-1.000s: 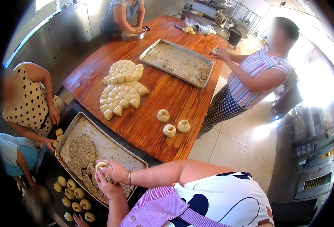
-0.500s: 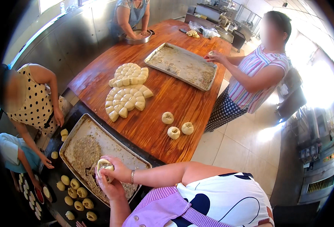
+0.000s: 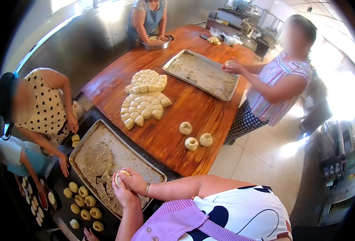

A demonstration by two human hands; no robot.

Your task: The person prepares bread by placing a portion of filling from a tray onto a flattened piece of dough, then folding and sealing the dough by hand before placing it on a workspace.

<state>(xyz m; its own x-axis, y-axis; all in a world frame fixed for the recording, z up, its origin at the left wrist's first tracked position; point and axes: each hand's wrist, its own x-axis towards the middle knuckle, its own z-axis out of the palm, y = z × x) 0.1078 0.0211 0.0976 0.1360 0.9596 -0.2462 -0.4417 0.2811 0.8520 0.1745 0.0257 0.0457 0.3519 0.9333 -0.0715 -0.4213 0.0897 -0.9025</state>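
Note:
A pale piece of filled dough (image 3: 124, 174) is cupped between my two hands, above the near edge of a metal tray (image 3: 119, 142) of crumbly brown filling (image 3: 99, 158). My left hand (image 3: 125, 196) wraps it from below and the left. From the right, my right hand (image 3: 136, 182), with a bracelet at its wrist, closes its fingers over the top. Most of the dough is hidden by the fingers. On the wooden table (image 3: 173, 140) ahead sit three shaped buns (image 3: 191, 143), their tops gathered with filling showing.
Cut dough pieces (image 3: 143, 106) lie in two clusters on the table, beyond them a second filling tray (image 3: 201, 74). Several round buns (image 3: 79, 201) stand on the dark surface at left. Co-workers stand at the left, the far side and the right; one works over a round pan (image 3: 157, 43).
My fingers have closed further around the dough, whose open top faced up before and is now mostly covered. The whole view has shifted slightly. At left, a co-worker's hand has turned downward.

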